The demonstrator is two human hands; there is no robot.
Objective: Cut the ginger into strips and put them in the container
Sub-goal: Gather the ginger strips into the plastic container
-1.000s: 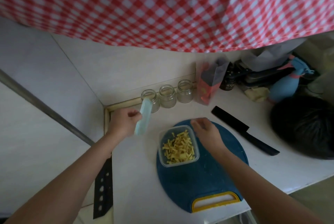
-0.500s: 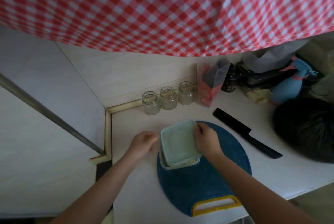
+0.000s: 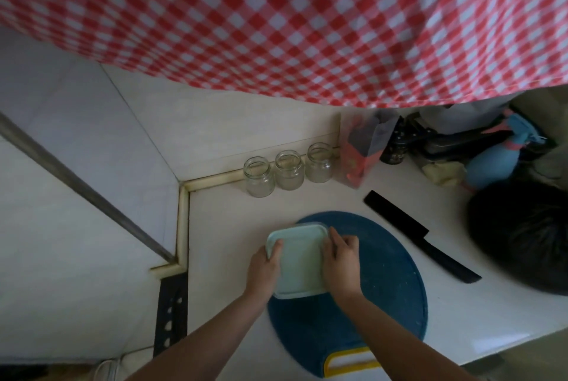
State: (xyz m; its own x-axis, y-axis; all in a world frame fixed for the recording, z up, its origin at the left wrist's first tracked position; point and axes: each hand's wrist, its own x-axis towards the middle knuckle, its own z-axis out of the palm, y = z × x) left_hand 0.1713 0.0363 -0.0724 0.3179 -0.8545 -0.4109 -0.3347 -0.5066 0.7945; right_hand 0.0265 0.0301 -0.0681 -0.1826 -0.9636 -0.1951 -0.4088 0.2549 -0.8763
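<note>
A square container with a pale green lid (image 3: pixel 298 260) sits on the left part of a round blue cutting board (image 3: pixel 387 282). The lid covers it fully, so the ginger strips inside are hidden. My left hand (image 3: pixel 263 270) presses on the lid's left edge, thumb on top. My right hand (image 3: pixel 341 260) grips the lid's right edge with fingers curled over it. A black knife (image 3: pixel 421 236) lies on the white counter to the right of the board, apart from both hands.
Three glass jars (image 3: pixel 289 170) stand in a row by the back wall. A red packet (image 3: pixel 359 153), a dark bottle (image 3: pixel 395 147), a blue spray bottle (image 3: pixel 498 159) and a black bag (image 3: pixel 522 233) crowd the right. A red checked cloth (image 3: pixel 276 18) hangs overhead. The counter edge runs along the lower right.
One second ago my left hand held the lid in the air and the ginger strips showed. The lid came down onto the container, and both hands now rest on its edges.
</note>
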